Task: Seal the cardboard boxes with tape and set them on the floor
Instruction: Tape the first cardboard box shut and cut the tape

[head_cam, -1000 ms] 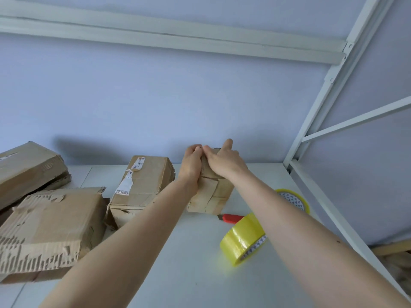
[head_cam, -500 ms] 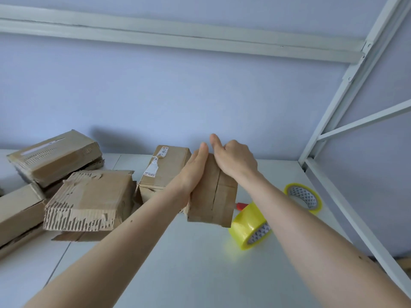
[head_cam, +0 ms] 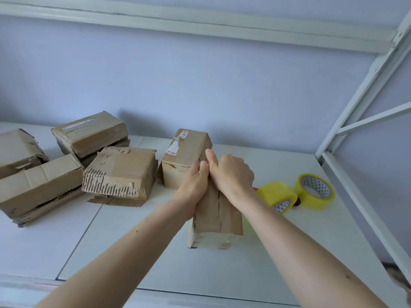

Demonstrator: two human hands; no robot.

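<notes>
The small cardboard box (head_cam: 216,215) is now sitting nearer the front of the white bench (head_cam: 133,258) than a second ago, when it was back beside the labelled box (head_cam: 185,156). The left hand (head_cam: 195,185) is cupping its left side, fingers wrapped on the cardboard; the right hand (head_cam: 231,176) is clamping the top, fingers curled over the far edge. Just right, two yellow tape rolls (head_cam: 278,196) (head_cam: 314,191) are lying with a red-handled tool (head_cam: 255,189) partly hidden behind the wrist. Left, a torn box (head_cam: 120,174) and three more battered boxes (head_cam: 40,185) (head_cam: 91,132) (head_cam: 17,150) are crowding the bench. A white rack post (head_cam: 364,85) is bounding the right edge.
</notes>
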